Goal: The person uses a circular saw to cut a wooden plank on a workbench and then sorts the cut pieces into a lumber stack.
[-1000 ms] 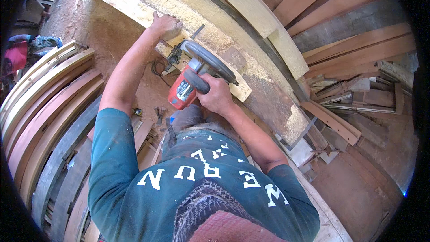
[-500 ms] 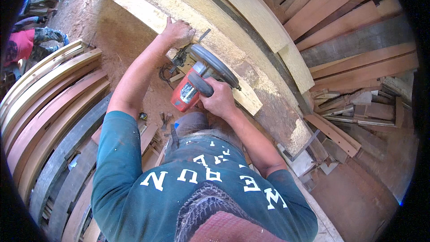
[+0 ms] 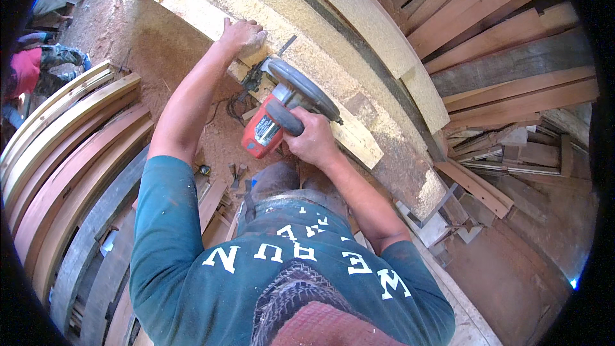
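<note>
My right hand [image 3: 312,139] is wrapped round the dark grip of a red circular saw [image 3: 262,131]. The saw's dark, rounded blade guard [image 3: 301,83] stands over a long pale board [image 3: 359,141] that lies on a sawdust-covered bench. The blade's teeth and the cut are hidden from me. Farther up the same board rests my left hand [image 3: 242,37], just beyond the front of the saw, its thumb apart and its fingers laid over the wood. A thin metal bar [image 3: 286,45] sticks out by the saw's front, near that hand.
Curved planks [image 3: 77,173] stand stacked at left. Loose boards [image 3: 487,13] lie at the far right, with offcuts [image 3: 532,154] below them. Another curved pale plank [image 3: 378,32] lies along the bench's far side. At upper left is a person in a red top [image 3: 25,72].
My left hand has shifted up and left along the board. The saw has moved slightly the same way, and the board's near end now sits a little farther right.
</note>
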Demonstrator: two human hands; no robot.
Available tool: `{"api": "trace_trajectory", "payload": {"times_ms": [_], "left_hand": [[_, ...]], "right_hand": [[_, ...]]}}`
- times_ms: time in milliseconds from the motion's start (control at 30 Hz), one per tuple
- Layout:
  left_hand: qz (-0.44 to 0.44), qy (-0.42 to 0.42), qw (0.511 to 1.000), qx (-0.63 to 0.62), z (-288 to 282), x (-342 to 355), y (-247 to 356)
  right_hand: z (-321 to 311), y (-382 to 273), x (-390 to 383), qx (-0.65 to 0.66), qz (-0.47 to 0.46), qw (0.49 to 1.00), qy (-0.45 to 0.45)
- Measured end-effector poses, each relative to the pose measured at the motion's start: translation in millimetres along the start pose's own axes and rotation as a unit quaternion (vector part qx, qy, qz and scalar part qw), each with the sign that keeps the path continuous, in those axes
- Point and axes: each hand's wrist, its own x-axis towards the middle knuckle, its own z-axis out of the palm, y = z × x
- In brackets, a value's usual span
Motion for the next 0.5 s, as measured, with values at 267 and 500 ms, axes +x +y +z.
{"api": "trace_trajectory", "payload": {"times_ms": [267, 500], "left_hand": [[0.065, 0.028, 0.997, 0.006, 5, 6, -38], [0.073, -0.025, 0.996, -0.049, 13, 23, -48]], "right_hand": [[36, -18, 24, -0.028, 0.027, 0.999, -0.030], [36, -19, 40, 0.005, 0.043, 0.999, -0.012]]}}
